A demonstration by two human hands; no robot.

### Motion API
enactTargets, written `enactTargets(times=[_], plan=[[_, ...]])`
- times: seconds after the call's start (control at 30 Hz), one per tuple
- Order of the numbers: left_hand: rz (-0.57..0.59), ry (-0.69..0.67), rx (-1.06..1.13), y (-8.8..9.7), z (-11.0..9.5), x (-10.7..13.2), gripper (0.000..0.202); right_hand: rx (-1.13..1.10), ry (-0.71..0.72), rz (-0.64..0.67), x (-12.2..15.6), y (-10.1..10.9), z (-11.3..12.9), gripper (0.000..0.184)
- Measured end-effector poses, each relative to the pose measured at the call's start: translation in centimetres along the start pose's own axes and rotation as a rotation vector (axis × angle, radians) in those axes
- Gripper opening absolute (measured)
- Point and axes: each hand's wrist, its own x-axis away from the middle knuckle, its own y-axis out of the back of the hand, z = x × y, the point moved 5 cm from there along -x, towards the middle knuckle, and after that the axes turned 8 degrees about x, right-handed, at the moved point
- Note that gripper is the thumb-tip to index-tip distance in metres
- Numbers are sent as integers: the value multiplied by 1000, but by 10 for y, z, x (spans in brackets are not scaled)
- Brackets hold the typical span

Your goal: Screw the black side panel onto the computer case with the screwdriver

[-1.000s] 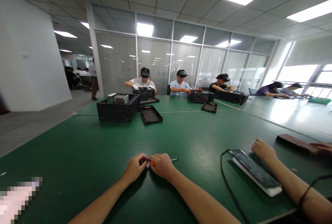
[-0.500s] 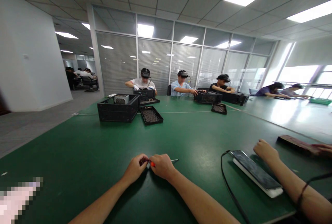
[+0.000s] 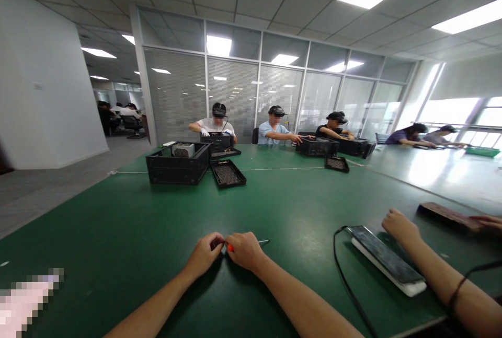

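Note:
Both of my hands meet just above the green table, fingertips close together. In my right hand is a small screwdriver. Its orange handle shows between the fingers, and a thin metal shaft points out to the right, past the back of the hand. My left hand is curled with thumb and fingertips pinched beside the handle end. What lies between those fingertips is too small and hidden to make out.
A phone lies on a white block to the right with a black cable. Beyond it is a neighbour's forearm and a dark oblong block. Across the table, people work at black cases with a black tray nearby.
My hands and the screwdriver hold nearly the same place. Across the table, the case and small tray by the person in light blue have shifted slightly to the right.

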Motion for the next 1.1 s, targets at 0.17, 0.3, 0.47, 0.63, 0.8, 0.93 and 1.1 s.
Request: enactTargets(times=[0.17,0.3,0.47,0.63,0.8,0.93,1.1], plan=[[-1,8,-13,0,-2,0,21,6,-3,4,0,0,0,23],[-11,11,-30,1,-4,1,22,5,2,-8,0,0,0,23],[6,-1,-21,1,-2,1,22,7,-7,-8,-1,-2,-1,23],[8,-7,-8,1,1,0,21,3,-12,0,-1,-5,-1,23],[4,1,-3,0,0,0,21,-1,-8,-12,0,-4,-1,23],[10,8,-2,0,-2,1,22,0,-5,-4,0,-2,0,23],[2,15,-11,2,-6,1,22,4,-8,-2,0,-2,0,24]])
